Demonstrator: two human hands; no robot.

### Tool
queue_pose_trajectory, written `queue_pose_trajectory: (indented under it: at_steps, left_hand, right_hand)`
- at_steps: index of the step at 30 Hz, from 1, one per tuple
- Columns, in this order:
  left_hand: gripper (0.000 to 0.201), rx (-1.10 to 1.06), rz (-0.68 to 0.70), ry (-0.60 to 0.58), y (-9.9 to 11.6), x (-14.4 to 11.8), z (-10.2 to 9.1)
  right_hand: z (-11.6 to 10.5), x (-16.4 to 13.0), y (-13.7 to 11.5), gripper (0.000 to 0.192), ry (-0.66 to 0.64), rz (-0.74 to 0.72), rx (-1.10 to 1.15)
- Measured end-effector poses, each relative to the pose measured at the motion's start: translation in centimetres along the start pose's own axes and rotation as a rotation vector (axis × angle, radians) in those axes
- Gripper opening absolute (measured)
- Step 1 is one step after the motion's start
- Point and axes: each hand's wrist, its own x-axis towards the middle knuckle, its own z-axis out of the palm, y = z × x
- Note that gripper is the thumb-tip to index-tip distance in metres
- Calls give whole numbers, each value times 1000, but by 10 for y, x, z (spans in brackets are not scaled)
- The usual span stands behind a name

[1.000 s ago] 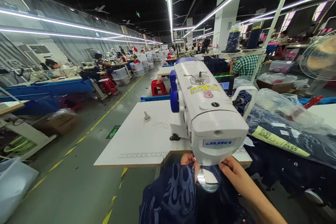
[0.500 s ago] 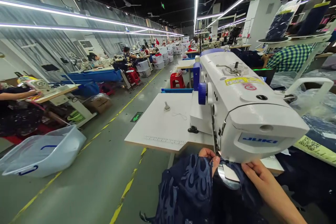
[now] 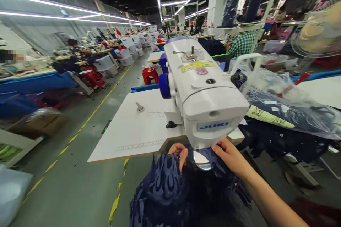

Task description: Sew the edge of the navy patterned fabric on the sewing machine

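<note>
The left hand (image 3: pixel 178 151) pinches the dark blue patterned fabric (image 3: pixel 165 191) just left of the needle area. The fabric runs from the lap up under the JUKI sewing machine (image 3: pixel 205 95). The right hand (image 3: pixel 231 156) presses it flat, fingers spread, equally near.

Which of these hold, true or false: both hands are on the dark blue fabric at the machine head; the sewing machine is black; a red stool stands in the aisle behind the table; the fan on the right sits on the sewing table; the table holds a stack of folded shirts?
1. Both hands on the fabric: true. The left hand and right hand touch the dark blue fabric under the sewing machine.
2. Machine is black: false. It is white with blue knobs.
3. Red stool behind the table: true, the red stool.
4. Fan on the sewing table: false. The fan stands far right, away from the white table.
5. Folded shirts on the table: false. None show.
</note>
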Motion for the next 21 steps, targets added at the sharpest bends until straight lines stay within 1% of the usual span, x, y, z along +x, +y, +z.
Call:
queue_pose_trajectory:
  at_steps: [7, 11, 14, 17, 19, 21]
  left_hand:
    - [32, -8, -1, -39, -5, 1, -5]
    - [27, 9, -8, -48, -6, -1, -6]
    - [29, 8, -9, -65, -5, -5, -7]
    - [34, 1, -15, -70, -3, -8, -8]
    - [39, -7, -35, -53, -1, -8, -10]
    - [45, -9, -83, -22, 0, -7, -12]
  right_hand:
    - [0, 0, -5, 9, -6, -44, 54]
    - [-1, -5, -10, 6, -8, -43, -8]
    - [-4, -15, -17, 8, 1, -33, -80]
    - [-10, -30, -24, 11, -16, -73, -71]
    - [-19, -40, -25, 13, -29, -93, -41]
    - [-32, -48, -20, 11, -51, -52, -31]
